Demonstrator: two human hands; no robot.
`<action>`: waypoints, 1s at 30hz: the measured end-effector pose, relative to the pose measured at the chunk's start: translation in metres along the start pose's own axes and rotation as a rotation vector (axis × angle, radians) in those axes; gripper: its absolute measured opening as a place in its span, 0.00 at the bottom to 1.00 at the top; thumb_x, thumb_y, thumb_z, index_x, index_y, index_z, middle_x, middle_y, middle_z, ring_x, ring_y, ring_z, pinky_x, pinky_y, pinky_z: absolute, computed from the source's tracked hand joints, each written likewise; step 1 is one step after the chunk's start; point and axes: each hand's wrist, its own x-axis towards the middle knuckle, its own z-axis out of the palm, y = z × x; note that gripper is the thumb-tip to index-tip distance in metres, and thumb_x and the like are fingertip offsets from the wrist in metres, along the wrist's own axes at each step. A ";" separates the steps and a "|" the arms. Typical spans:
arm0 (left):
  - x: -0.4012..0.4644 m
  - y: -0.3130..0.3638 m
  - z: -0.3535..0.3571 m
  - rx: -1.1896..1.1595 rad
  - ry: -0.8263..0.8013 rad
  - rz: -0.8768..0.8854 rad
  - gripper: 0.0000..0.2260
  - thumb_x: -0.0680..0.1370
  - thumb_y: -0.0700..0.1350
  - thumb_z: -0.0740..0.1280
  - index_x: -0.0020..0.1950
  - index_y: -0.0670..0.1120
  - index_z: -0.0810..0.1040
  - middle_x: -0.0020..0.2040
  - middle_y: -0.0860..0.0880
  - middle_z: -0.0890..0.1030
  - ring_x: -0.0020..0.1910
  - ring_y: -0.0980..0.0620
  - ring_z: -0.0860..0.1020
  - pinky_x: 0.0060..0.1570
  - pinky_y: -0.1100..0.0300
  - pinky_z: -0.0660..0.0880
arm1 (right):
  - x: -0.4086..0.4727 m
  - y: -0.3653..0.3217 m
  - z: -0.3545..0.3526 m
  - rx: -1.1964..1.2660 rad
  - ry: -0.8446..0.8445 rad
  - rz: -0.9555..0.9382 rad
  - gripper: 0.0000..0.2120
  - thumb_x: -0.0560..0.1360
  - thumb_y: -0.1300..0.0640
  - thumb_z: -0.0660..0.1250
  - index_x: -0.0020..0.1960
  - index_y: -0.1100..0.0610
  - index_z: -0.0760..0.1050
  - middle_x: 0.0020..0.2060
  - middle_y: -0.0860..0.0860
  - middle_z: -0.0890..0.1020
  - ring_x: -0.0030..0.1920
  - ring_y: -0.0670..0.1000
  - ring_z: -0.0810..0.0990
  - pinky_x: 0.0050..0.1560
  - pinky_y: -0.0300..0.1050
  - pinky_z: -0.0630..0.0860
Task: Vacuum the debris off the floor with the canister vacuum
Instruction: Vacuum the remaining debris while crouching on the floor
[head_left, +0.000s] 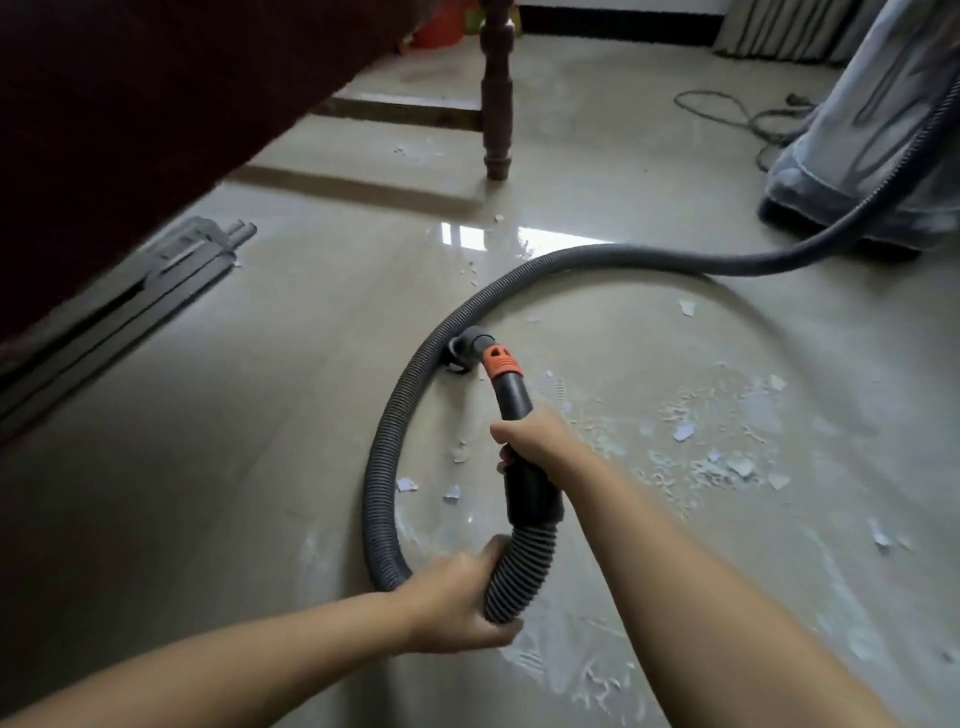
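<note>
A grey ribbed vacuum hose loops across the glossy floor and runs to the canister vacuum at the far right, which is wrapped in clear plastic. My right hand grips the black handle tube just below its orange collar. The small grey nozzle at its tip touches the floor. My left hand holds the ribbed hose where it bends below the handle. Pale paper scraps and white debris lie scattered to the right and near my hands.
A dark red upholstered piece overhangs the left, with a turned wooden leg standing behind the hose loop. Grey extension tubes lie on the floor at left. A power cord trails at the back right, near curtains.
</note>
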 end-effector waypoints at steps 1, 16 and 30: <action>0.002 0.007 0.006 -0.094 -0.033 0.014 0.30 0.70 0.57 0.68 0.68 0.53 0.59 0.52 0.48 0.79 0.49 0.46 0.79 0.46 0.52 0.76 | -0.004 0.004 -0.005 -0.030 0.040 0.007 0.08 0.71 0.64 0.65 0.47 0.61 0.68 0.31 0.56 0.76 0.27 0.54 0.78 0.32 0.44 0.78; -0.059 -0.024 0.038 -0.134 -0.058 -0.126 0.20 0.68 0.66 0.65 0.51 0.54 0.72 0.46 0.55 0.81 0.44 0.55 0.79 0.43 0.56 0.75 | -0.051 0.049 0.050 0.070 0.056 0.001 0.09 0.70 0.65 0.64 0.50 0.64 0.68 0.28 0.57 0.76 0.25 0.54 0.78 0.29 0.41 0.77; -0.114 -0.023 0.071 0.038 -0.124 -0.064 0.17 0.70 0.61 0.68 0.47 0.50 0.73 0.45 0.50 0.81 0.44 0.49 0.79 0.37 0.58 0.69 | -0.106 0.102 0.081 0.047 0.105 0.004 0.09 0.69 0.64 0.64 0.48 0.63 0.70 0.27 0.55 0.77 0.25 0.53 0.80 0.32 0.44 0.77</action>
